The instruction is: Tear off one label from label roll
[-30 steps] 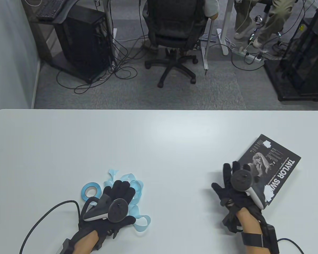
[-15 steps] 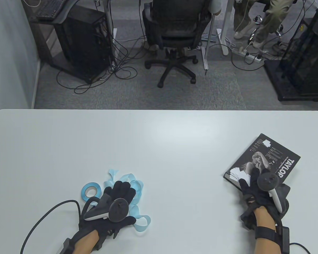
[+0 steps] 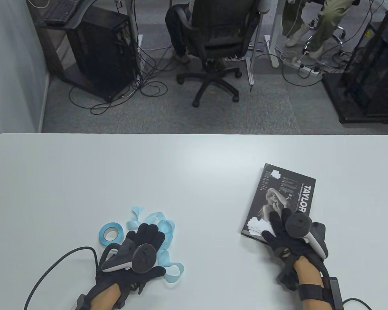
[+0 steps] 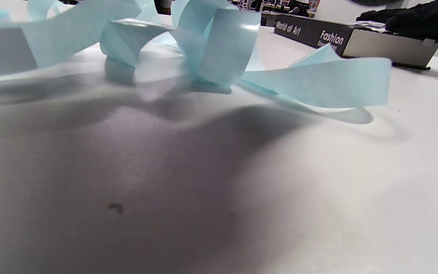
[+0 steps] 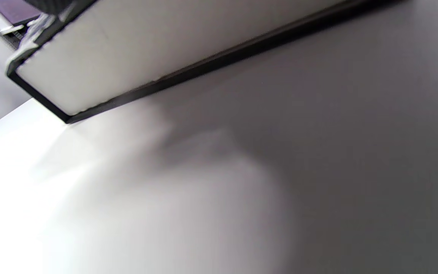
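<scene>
Table view: left hand [image 3: 142,245] lies palm down, fingers spread flat on loose blue backing ribbon [image 3: 168,227], gripping nothing. Label roll [image 3: 110,233] lies flat just beside it, hole upward. Right hand [image 3: 289,235] rests on the near corner of a black book [image 3: 287,190], fingers extended over white labels [image 3: 257,224]; whether it grips them cannot be told.

Left wrist view: ribbon [image 4: 211,49] curls on the table [image 4: 242,190].

Right wrist view: book's edge [image 5: 146,49], blurred.
</scene>
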Demonstrator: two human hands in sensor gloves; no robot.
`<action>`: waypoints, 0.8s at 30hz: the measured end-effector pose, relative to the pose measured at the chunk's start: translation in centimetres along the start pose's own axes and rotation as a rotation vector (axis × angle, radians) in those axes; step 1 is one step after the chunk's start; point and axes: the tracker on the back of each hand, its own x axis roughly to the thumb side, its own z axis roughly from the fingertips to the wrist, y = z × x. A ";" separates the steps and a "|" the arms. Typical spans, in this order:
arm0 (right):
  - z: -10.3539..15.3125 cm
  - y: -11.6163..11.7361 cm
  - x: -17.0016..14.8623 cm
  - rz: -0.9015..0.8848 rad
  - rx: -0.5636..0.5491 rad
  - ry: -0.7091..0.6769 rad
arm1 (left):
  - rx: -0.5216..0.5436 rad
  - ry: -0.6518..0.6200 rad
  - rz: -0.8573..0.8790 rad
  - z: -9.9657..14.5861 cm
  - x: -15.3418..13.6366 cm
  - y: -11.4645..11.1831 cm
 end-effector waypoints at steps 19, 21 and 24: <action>1.9 6.5 10.2 0.149 0.190 -0.301 | 0.031 -0.033 0.008 -0.1 0.1 0.5; 1.5 6.9 11.1 0.153 0.180 -0.317 | 0.022 -0.032 0.010 -0.4 0.1 0.4; 1.0 7.2 11.9 0.157 0.159 -0.336 | 0.008 -0.029 0.012 -0.8 0.2 0.2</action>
